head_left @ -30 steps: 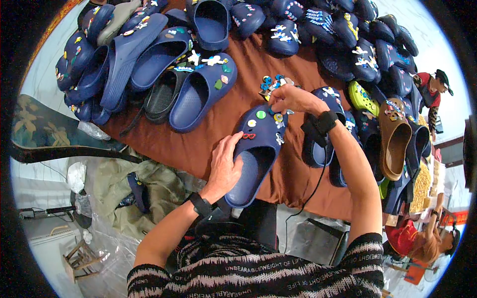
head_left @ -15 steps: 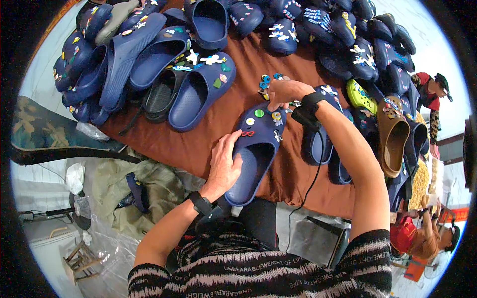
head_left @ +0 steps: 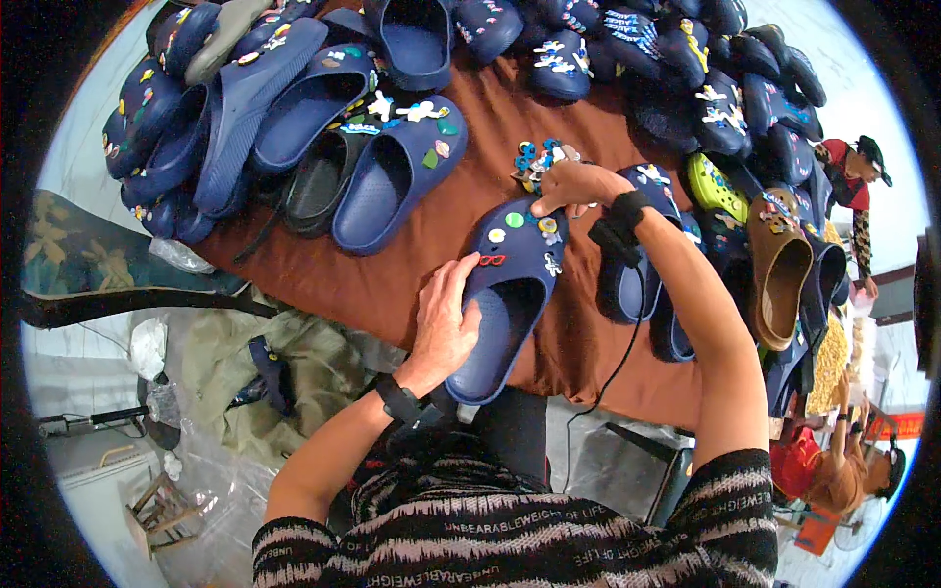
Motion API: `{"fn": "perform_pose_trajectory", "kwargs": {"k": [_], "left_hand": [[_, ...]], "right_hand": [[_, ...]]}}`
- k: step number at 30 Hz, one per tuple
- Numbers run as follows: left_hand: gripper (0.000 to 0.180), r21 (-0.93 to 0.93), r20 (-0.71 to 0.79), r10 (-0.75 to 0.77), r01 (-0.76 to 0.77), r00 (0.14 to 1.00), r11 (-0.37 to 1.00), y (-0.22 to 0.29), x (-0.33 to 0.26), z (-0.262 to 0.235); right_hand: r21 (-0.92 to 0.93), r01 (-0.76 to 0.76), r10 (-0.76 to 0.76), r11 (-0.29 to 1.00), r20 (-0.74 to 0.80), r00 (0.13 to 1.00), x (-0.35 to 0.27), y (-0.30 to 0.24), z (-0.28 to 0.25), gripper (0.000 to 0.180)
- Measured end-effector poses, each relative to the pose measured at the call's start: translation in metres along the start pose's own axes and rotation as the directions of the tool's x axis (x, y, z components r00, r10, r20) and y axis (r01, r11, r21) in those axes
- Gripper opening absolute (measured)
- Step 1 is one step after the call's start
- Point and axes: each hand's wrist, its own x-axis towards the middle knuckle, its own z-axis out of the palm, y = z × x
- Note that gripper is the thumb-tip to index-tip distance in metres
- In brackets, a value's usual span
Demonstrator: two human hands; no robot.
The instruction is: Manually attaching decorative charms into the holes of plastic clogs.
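Note:
A navy blue clog [head_left: 502,323] lies at the near edge of the brown cloth, toe pointing away from me. Charms sit on its upper, including a green round one, a white round one and red glasses. My left hand [head_left: 446,318] grips its left side, fingers on the upper and thumb at the foot opening. Over the toe, my right hand [head_left: 580,186] is curled, with its thumb touching the upper. A cluster of blue, white and brown shoe charms [head_left: 535,163] shows past its fingers, seemingly held in that hand; the fingers partly hide it.
Brown cloth [head_left: 470,167] covers the table. Navy clogs [head_left: 412,49] are heaped at the far side and left. A lime clog [head_left: 717,186] and a tan clog [head_left: 779,274] stand at right. A black cable [head_left: 613,367] hangs from my right wrist. Two people work far right.
My right hand has shifted slightly right, and its thumb now rests on the clog's toe. My left hand keeps its grip on the clog.

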Motion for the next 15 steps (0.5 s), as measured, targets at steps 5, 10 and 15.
{"fn": "perform_pose_trajectory", "kwargs": {"k": [5,10,15], "left_hand": [[0.061,-0.019,-0.004,0.015,-0.016,1.000,1.000,0.000,0.000,0.000],[0.061,-0.012,-0.016,0.020,-0.020,1.000,1.000,0.000,-0.001,0.001],[0.061,-0.018,-0.005,0.014,-0.014,1.000,1.000,0.001,0.000,0.000]], "right_hand": [[0.195,0.244,-0.209,0.950,-0.184,0.960,-0.011,0.034,0.020,0.057],[0.289,0.205,-0.168,0.935,-0.147,0.975,-0.020,0.026,0.010,0.058],[0.223,0.021,-0.014,0.975,-0.033,0.999,-0.019,0.014,0.003,0.058]]}}
